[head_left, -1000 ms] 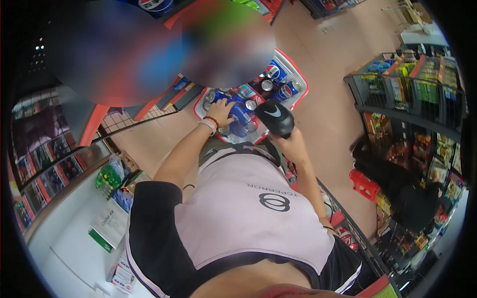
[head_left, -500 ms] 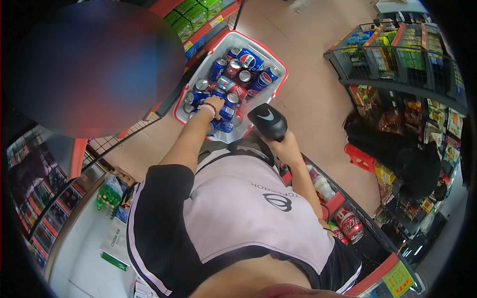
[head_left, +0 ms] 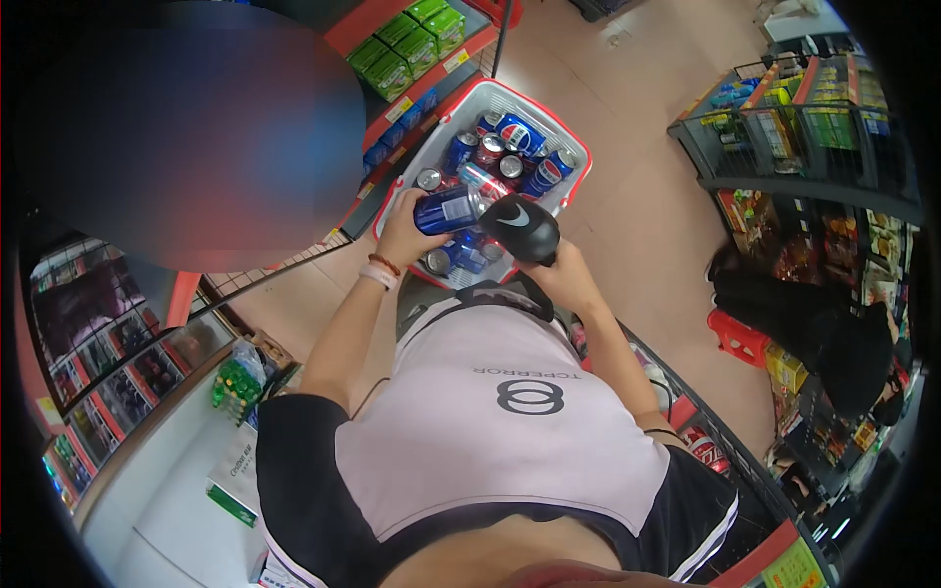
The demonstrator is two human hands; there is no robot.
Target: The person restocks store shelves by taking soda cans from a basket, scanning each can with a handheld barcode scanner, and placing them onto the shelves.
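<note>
Beneath blue can [head_left: 444, 212] and scanner [head_left: 521, 231], half-hidden cans [head_left: 472, 258]

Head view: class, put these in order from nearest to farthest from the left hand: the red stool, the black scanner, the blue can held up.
1. Blue can: gripped in the left hand.
2. Black scanner: just right of the can, in the right hand.
3. Red stool: well over to the right.

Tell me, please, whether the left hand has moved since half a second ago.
Yes: the left hand has moved leftward in view, toward the left rim of the red-and-white plastic basket.
</note>
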